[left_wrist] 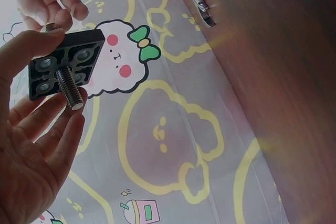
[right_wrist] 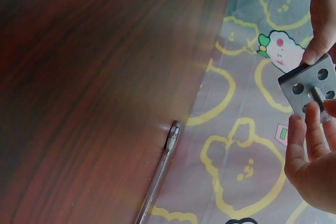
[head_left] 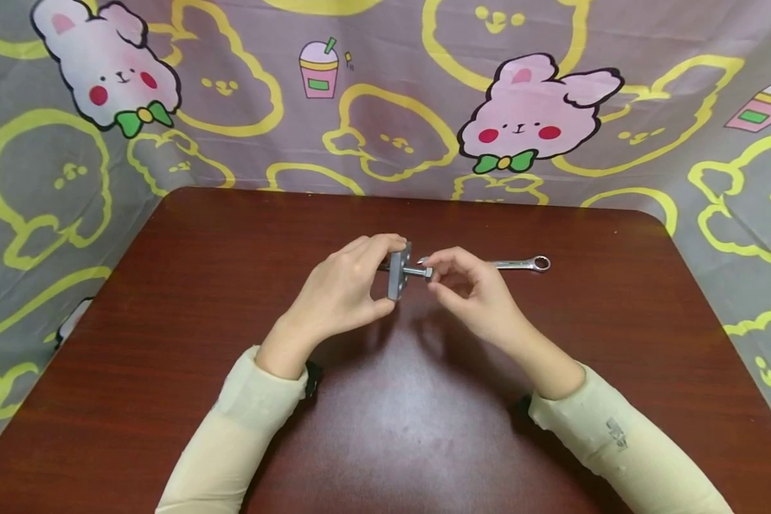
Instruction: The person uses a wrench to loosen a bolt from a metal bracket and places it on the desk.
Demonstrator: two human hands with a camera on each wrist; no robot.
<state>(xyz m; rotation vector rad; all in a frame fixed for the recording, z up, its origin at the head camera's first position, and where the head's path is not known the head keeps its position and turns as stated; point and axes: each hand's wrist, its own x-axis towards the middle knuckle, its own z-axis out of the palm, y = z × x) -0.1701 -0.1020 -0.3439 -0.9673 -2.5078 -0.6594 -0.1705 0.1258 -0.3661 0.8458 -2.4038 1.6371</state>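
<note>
My left hand (head_left: 340,293) grips a small square grey plate (head_left: 395,277) by opposite edges, holding it upright above the table. A bolt (head_left: 415,271) runs through the plate's middle. Its threaded end (left_wrist: 72,93) sticks out on the ribbed side in the left wrist view. On the other side, the thumb and fingertips of my right hand (head_left: 482,296) pinch the bolt's hex head. Round holes surround the bolt on the plate's flat face (right_wrist: 310,80) in the right wrist view. Behind my right hand a wrench (head_left: 520,265) lies on the table, partly hidden by the fingers.
The dark red-brown wooden table (head_left: 385,428) has rounded far corners. A patterned cloth (head_left: 385,78) with rabbits and yellow outlines hangs along its back and sides.
</note>
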